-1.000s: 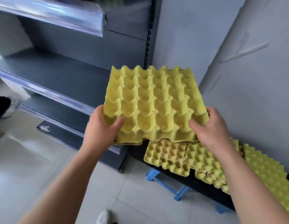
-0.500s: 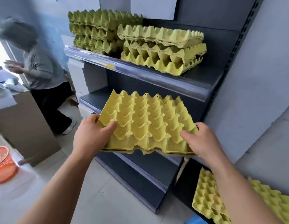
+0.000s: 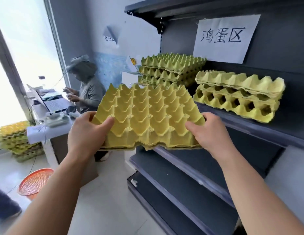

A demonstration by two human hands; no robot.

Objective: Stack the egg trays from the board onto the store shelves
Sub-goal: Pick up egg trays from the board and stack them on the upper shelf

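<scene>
- Your left hand and right hand grip the near corners of the yellow moulded-pulp egg tray, mid-frame.
- It has risen level with the dark metal shelf at right; stacking should come next.

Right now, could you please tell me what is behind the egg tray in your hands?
Behind the held tray, the taller stack of trays sits on the shelf. The tray covers that stack's lower front, so the shelf surface there cannot be seen.

I am reading a handwritten white paper sign on the shelf back panel: "鸡蛋区". The first character is uncertain. The wall sign is showing only blurred characters.
</scene>
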